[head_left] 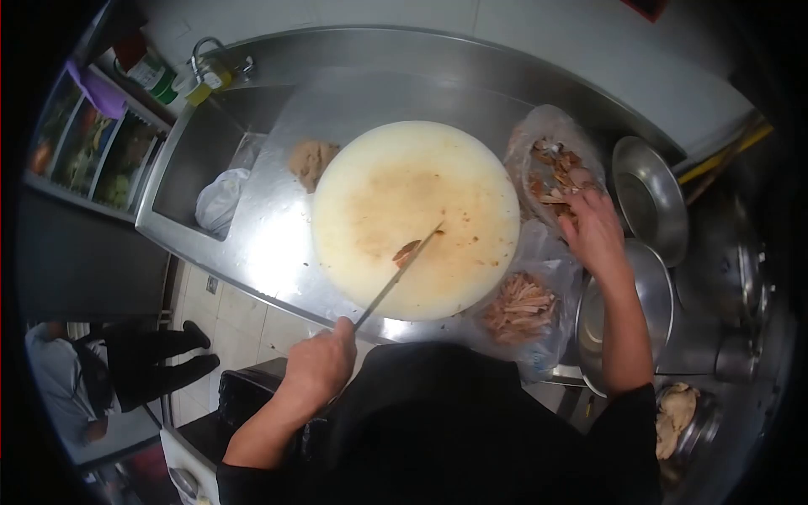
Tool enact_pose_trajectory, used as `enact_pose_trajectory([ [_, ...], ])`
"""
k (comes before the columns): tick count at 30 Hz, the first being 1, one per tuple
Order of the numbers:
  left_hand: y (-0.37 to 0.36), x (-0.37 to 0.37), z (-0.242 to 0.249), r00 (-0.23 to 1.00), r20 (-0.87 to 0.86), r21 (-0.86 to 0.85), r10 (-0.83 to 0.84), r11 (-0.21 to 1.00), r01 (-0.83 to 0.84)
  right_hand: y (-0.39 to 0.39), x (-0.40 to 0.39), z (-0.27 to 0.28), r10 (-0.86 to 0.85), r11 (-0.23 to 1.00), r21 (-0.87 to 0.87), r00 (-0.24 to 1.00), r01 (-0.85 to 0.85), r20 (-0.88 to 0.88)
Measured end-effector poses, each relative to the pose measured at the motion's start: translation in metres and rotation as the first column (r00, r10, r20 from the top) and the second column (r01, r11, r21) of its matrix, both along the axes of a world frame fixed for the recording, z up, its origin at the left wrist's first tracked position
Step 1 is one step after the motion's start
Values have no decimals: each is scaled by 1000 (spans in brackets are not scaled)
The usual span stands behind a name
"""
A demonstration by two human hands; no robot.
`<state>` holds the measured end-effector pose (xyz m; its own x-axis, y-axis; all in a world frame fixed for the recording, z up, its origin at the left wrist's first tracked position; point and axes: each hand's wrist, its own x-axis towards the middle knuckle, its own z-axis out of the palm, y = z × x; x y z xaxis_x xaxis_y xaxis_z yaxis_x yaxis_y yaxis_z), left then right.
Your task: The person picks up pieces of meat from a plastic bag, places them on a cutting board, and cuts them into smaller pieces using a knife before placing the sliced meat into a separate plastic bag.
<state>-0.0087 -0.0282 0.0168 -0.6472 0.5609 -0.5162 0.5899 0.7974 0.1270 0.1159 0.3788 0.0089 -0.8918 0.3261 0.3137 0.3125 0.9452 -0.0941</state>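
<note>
My left hand (pixel 322 362) is closed around the handle of a long knife (pixel 389 289). Its blade lies across a round, pale cutting board (pixel 370 151), beside a small brown piece of meat (pixel 406 252). My right hand (pixel 594 225) is at the mouth of a clear plastic bag (pixel 526 139) of browned meat pieces. Its fingers are bent among the pieces, and what they grip is hidden. Below it, another clear bag (pixel 551 358) holds pinkish meat strips (pixel 522 307).
Metal bowls (pixel 650 189) stand at the right. A brown lump (pixel 313 162) sits left of the board on the steel counter (pixel 282 244). Farther left is a sink (pixel 181 189) with a white plastic bag (pixel 221 202). Another person (pixel 109 366) stands at lower left.
</note>
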Motion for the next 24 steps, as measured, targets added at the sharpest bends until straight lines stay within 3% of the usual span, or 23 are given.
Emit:
enact_pose_trajectory([
  [3, -12, 3, 12, 999, -35, 80, -36, 996, 39, -37, -8, -17, 136, 967, -212, 989, -144, -50],
  [6, -16, -6, 16, 999, -31, 53, 34, 998, -32, -93, -35, -36, 337, 837, -422, 936, -349, -106],
  [12, -24, -13, 15, 999, -51, 74, 20, 997, -17, -148, -88, -77, 365, 791, -404, 884, -459, -292],
  [15, -26, -17, 14, 1000, -16, 13, 19, 1000, -19, -152, -97, -89, 362, 788, -401, 879, -467, -311],
  [18, -15, -23, 20, 993, 86, -155, 79, 986, -64, -148, -101, -100, 395, 778, -385, 863, -497, -315],
  [20, -7, -27, -7, 992, 112, -90, 61, 995, -52, -147, -100, -103, 422, 765, -374, 847, -524, -323],
  [24, 4, -38, -11, 992, 121, -10, 30, 1000, -29, -149, -100, -96, 388, 757, -406, 853, -511, -350],
])
